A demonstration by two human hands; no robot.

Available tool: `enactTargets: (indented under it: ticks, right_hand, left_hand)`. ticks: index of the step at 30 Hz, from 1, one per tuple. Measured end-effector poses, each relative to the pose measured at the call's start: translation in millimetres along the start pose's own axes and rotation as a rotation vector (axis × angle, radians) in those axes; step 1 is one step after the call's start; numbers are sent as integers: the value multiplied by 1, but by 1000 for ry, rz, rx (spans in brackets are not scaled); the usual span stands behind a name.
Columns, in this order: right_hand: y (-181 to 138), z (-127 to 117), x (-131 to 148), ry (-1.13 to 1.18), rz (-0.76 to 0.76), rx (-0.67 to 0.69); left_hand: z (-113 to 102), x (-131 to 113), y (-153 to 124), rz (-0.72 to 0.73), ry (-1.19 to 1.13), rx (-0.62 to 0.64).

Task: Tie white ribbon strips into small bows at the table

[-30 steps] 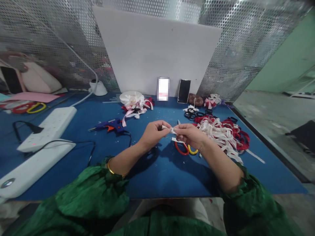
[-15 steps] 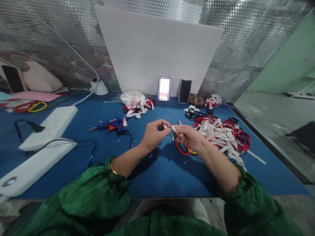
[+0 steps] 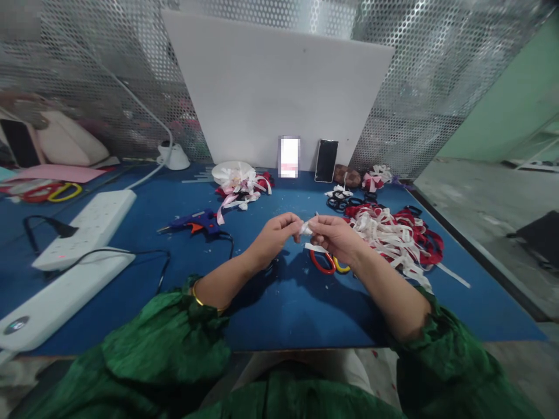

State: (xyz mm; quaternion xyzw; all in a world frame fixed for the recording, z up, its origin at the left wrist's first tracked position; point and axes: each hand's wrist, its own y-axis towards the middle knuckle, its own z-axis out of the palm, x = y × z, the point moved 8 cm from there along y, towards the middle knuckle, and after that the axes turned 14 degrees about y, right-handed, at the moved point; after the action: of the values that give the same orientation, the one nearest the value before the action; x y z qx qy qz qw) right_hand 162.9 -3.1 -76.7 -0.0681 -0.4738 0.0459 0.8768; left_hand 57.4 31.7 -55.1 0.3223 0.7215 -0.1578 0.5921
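Between my fingertips, above the middle of the blue table, is a small white ribbon piece [image 3: 306, 227]. My left hand [image 3: 278, 235] pinches its left side, and my right hand [image 3: 334, 235] pinches the right side. A short white strip end shows under the right fingers. Below the right hand lie scissors [image 3: 322, 262] with a red and a yellow handle loop, their blades mostly hidden by the hand. To the right is a tangled heap of white and dark red ribbons [image 3: 384, 233].
A blue glue gun [image 3: 198, 223] lies on the left, its cord near white power strips [image 3: 87, 233]. Behind are a white dish [image 3: 220, 170] with ribbon bows [image 3: 244, 185], two upright phones [image 3: 326, 160], black hair ties [image 3: 338, 201] and a white board [image 3: 279, 87].
The fingers of both hands have shifted on the white ribbon, which now looks flatter between them. A white strip end now shows below the right hand. The scissors stay put.
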Motion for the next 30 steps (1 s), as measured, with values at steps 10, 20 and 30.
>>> enactTargets:
  ticks: [10, 20, 30]
  right_hand:
    - [-2, 1, 1, -71, -47, -13]
    - [-9, 10, 14, -111, -129, 41]
    - [-12, 3, 38, -240, -395, -92]
  left_hand:
    - [4, 6, -1, -59, -11, 47]
    - [10, 7, 1, -110, -358, 78]
    - [3, 0, 3, -56, -486, 39]
